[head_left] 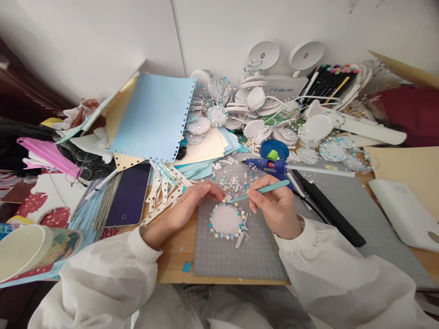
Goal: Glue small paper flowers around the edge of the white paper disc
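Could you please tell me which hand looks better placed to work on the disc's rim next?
Probably the right hand: it grips the teal tool, whose tip lies near the rim of the disc. The left hand is also close, but no tool shows in it.

The right hand [276,208] holds teal tweezers [272,187], their tip by the far rim of a white disc [226,220] (edged with tiny paper bits [228,236]) on a gray mat [240,262]; the left hand [195,201] curls nearby.
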Demonstrator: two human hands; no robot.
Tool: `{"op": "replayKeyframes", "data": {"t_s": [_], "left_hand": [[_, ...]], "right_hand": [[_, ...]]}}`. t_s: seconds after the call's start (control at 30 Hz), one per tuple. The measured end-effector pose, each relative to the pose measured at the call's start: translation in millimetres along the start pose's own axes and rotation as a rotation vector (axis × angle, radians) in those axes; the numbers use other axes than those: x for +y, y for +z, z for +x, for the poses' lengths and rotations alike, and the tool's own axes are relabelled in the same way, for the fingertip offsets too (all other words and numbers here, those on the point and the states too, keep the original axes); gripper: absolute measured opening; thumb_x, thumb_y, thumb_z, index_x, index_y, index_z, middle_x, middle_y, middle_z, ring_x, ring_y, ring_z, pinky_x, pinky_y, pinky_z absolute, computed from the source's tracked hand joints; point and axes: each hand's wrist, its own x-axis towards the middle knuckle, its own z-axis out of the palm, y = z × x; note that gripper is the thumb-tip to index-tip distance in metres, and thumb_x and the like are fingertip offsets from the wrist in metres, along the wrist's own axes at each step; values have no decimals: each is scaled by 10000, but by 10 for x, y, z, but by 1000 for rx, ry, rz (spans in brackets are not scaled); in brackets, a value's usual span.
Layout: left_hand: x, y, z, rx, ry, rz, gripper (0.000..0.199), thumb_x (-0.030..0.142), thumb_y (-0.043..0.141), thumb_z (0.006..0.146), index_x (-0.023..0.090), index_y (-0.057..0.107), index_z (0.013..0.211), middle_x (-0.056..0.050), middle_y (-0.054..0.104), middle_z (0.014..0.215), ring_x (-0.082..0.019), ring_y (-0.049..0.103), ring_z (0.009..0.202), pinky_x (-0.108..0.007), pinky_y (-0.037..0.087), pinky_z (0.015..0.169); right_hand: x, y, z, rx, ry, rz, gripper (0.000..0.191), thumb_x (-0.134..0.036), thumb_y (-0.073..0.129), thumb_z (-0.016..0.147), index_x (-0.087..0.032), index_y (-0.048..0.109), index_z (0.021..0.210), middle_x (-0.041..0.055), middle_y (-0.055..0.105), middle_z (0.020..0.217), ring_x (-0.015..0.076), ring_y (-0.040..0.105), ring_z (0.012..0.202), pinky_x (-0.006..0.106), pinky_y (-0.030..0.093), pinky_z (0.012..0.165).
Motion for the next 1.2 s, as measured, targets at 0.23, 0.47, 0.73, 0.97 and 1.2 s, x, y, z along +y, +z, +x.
{"op": "replayKeyframes", "data": {"t_s": [0.23, 0.47, 0.73, 0.97, 1.2], "left_hand": [[139, 8, -1, -16, 22, 212, 358, 325, 392, 975, 138, 681, 878, -97, 658, 1034, -219, 582, 1003, -340, 424, 938], [204, 59, 20, -49, 50, 343, 174, 290, 557, 882, 148, 654, 858, -92, 638, 975, -196, 586, 905, -305, 484, 802], [163, 32, 10, -92, 82, 419, 117, 209, 554, 848, 150, 632, 912, -100, 615, 1000, -199, 575, 934, -310, 482, 819], [138, 36, 2, -113, 131, 545, 147, 160, 605, 794, 140, 619, 939, -111, 594, 1020, -205, 555, 928, -302, 473, 784], [91, 56, 10, -95, 157, 483, 95, 181, 575, 864, 142, 655, 831, -100, 625, 986, -184, 590, 926, -294, 462, 823]], "right_hand": [[45, -23, 5, -35, 11, 69, 156, -271, 707, 808, -202, 571, 775, -33, 553, 608, 91, 510, 469, 225, 399, 402], [23, -8, 5, 10, -1, 40, 189, -315, 710, 802, -202, 559, 780, -32, 548, 621, 87, 502, 459, 225, 391, 391], [33, -12, 18, 58, -14, 14, 177, -309, 713, 798, -199, 575, 786, -25, 550, 624, 92, 509, 475, 225, 398, 394], [22, 3, 23, 63, -21, -5, 171, -290, 714, 799, -194, 574, 779, -27, 552, 598, 91, 509, 469, 217, 401, 397], [47, -7, 19, 57, -21, 7, 153, -269, 707, 808, -197, 572, 797, -29, 558, 605, 86, 503, 466, 215, 398, 405]]}}
